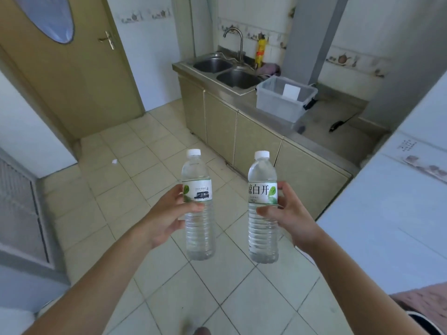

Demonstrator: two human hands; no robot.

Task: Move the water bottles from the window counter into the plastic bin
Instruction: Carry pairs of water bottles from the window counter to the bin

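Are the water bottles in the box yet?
Not yet. The left hand holds one bottle and the right hand holds another bottle, both picked up. The plastic bin waits on the counter by the sink; carrying them over and dropping them in is left.

Floor point(154, 151): bare tiles, open passage.
Bin point(278, 102): top open, on surface point(338, 131).
Faucet point(235, 42): rises left of bin.

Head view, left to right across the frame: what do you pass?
Door handle → left hand → bottle in its grip → faucet → bottle held by the right hand → right hand → black-handled knife on the counter.
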